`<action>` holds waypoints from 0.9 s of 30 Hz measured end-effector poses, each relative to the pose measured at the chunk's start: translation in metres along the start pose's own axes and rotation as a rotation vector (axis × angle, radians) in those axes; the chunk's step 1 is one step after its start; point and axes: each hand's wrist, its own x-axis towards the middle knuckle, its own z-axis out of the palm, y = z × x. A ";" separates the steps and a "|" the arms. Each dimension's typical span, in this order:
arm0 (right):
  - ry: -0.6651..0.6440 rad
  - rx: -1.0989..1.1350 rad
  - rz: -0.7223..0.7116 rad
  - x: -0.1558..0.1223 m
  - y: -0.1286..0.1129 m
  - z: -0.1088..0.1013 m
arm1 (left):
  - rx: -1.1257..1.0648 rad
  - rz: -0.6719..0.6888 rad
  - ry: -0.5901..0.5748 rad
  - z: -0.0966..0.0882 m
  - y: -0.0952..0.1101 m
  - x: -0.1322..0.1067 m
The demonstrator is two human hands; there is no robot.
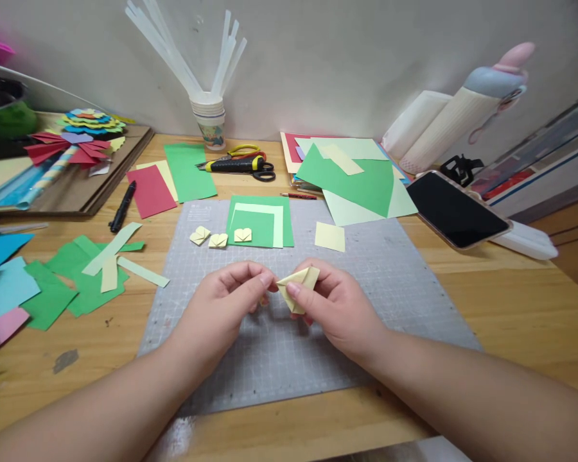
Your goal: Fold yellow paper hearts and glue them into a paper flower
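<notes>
Between my two hands is a small pale yellow folded paper (299, 287), held above the grey cutting mat. My right hand (334, 301) pinches it, thumb pressed on the front face and fingers behind. At the paper's left corner, my left hand (238, 292) has thumb and index finger closed together on the tip. Farther back on the mat lie several small folded yellow paper hearts (218, 240). Beside them are stacked green paper squares (260, 221). A flat pale yellow paper square (330, 237) rests to the right.
The cutting mat (250, 372) covers the table's middle. Behind it lie a utility knife (234, 165), scissors (264, 171) and a paper stack (351, 173). Green paper scraps (51, 295) and a black pen (122, 206) are left; a phone (457, 208) lies right. A cup (209, 125) holds white strips.
</notes>
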 end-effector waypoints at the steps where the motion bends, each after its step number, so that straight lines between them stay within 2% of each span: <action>1: 0.000 -0.003 0.001 0.000 0.000 0.000 | -0.005 -0.002 -0.001 0.000 0.000 0.000; 20: -0.010 -0.003 -0.013 0.000 0.003 0.001 | 0.055 0.023 -0.003 0.000 0.002 -0.001; 27: 0.000 0.019 -0.011 0.000 0.000 0.001 | -0.014 0.024 -0.042 -0.001 -0.002 -0.001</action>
